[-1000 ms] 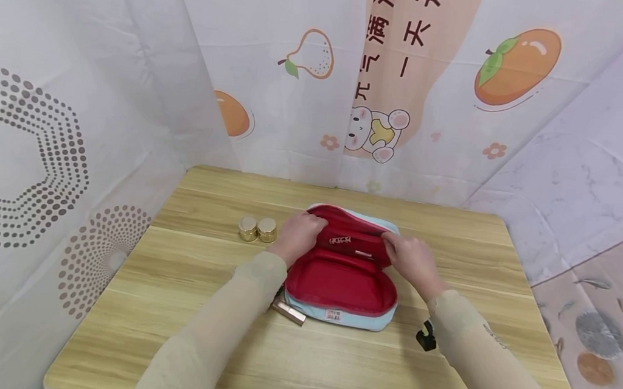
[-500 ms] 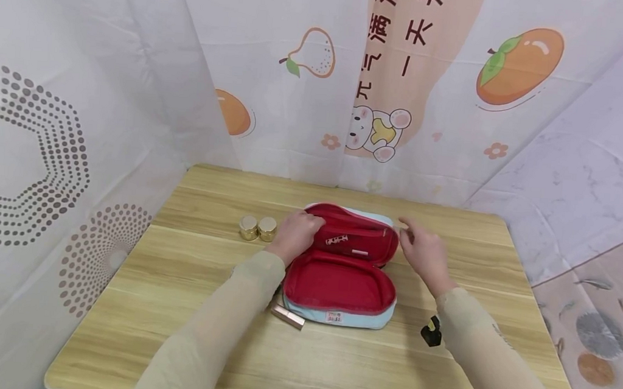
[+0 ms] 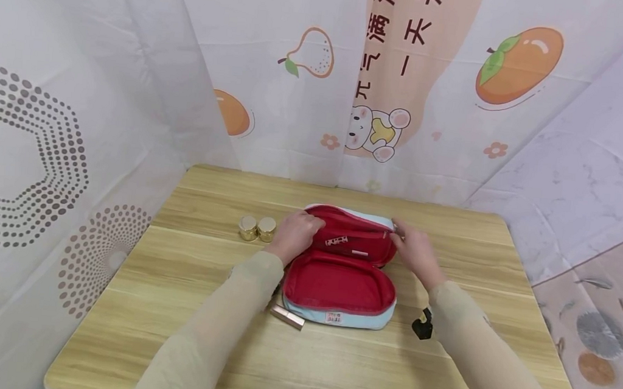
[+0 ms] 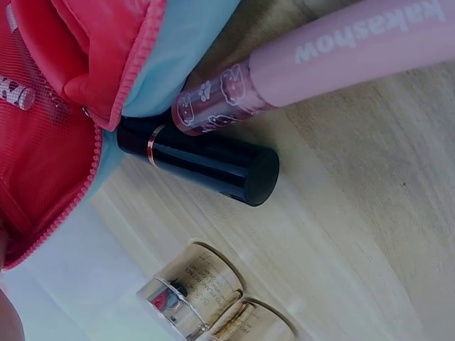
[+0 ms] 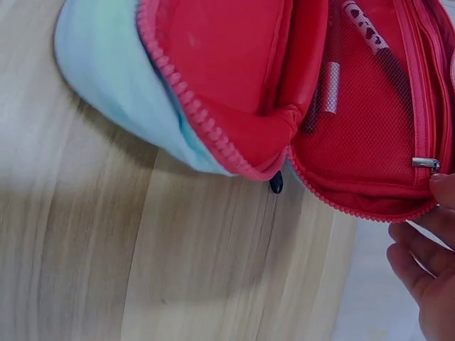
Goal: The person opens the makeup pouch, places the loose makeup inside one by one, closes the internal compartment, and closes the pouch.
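Observation:
A light blue zip pouch with red lining lies unzipped, its lid tipped up at the back. My left hand grips the lid's left edge; its fingertips are mostly hidden. At the lid's right corner, my right hand pinches the edge. In the right wrist view its thumb lies by a small silver zip pull, with the fingers behind the rim. Slim tubes, one a cow-patterned tube, show through the lid's mesh pocket. The lower half holds nothing visible.
Two gold-lidded jars stand left of the pouch. A rose-gold tube lies at its front left. Beside it are a black lipstick tube and a pink "kakashow" tube. A small black object lies near the right forearm.
My right hand let go of the lid's inner pocket and drew back right, then returned to pinch the lid's right corner. The pocket now lies flatter. My left hand has kept its grip.

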A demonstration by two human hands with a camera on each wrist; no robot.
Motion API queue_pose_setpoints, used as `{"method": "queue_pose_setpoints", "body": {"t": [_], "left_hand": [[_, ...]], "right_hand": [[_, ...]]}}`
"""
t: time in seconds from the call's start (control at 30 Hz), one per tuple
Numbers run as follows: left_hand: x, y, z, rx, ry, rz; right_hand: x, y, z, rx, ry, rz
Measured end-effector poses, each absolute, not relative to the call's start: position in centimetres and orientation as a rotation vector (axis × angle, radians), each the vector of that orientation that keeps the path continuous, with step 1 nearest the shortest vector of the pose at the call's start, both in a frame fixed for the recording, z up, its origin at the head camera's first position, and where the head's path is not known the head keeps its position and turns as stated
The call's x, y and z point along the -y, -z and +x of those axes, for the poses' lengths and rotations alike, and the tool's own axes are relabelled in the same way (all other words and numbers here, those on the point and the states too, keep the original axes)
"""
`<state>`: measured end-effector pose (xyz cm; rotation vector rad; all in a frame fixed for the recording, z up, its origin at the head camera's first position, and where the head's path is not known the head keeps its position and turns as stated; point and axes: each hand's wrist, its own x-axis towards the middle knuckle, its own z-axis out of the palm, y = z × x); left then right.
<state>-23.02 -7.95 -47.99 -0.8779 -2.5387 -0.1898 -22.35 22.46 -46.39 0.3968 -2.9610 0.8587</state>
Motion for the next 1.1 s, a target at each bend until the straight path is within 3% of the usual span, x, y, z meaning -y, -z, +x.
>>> {"method": "queue_pose_setpoints", "body": {"t": [0.27, 0.57, 0.87, 1.1], "left_hand": [[7.5, 47.7, -22.7, 2.576, 0.189, -0.838], [3.5, 45.7, -21.2, 2.601, 0.336, -0.871], [-0.8, 45.6, -20.7, 3.052, 0.880, -0.608], [-3.4, 46.4, -20.5, 3.077, 1.240, -0.433]], "right_hand": [[-22.4, 46.5, -22.4, 2.924, -0.987, 0.316], [-22.8, 46.8, -22.1, 2.861, -0.978, 0.348], [-22.9, 46.6, -21.8, 2.882, -0.953, 0.350], [-23.0, 46.4, -21.7, 2.891, -1.002, 0.354]]}}
